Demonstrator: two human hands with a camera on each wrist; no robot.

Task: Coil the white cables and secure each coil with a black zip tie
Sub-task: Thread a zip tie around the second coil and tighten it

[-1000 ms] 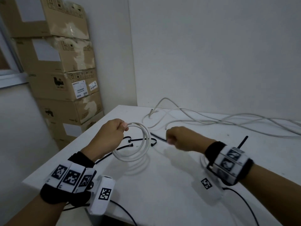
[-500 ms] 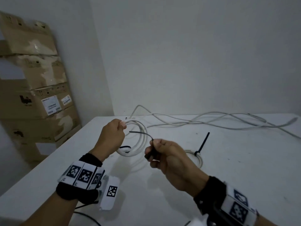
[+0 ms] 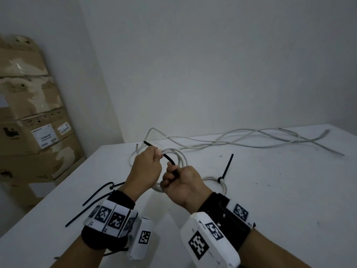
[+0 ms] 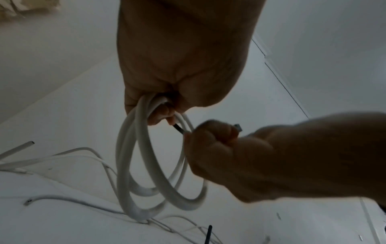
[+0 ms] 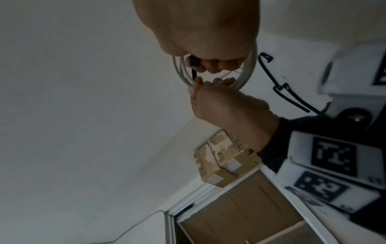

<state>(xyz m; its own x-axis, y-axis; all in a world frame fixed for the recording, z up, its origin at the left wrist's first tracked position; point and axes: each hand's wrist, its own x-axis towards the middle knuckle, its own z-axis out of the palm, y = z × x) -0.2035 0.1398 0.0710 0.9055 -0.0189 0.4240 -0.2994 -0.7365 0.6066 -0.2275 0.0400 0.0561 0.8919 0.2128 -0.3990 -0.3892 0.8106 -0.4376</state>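
Both hands at the coil, above the table's back left corner.
Head view: left hand (image 3: 146, 170) grips the white coil (image 3: 178, 156); right hand (image 3: 182, 183) pinches the black zip tie (image 3: 169, 160). Left wrist view: fingers (image 4: 160, 113) curl round the coil's loops. Right wrist view: the tie crosses the coil.

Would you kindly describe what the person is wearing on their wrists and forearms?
Each wrist carries a black band with white panels printed with black square-pattern markers, plus a white camera housing bearing similar markers. Thin black cables trail from the left unit. Forearms and hands are bare.
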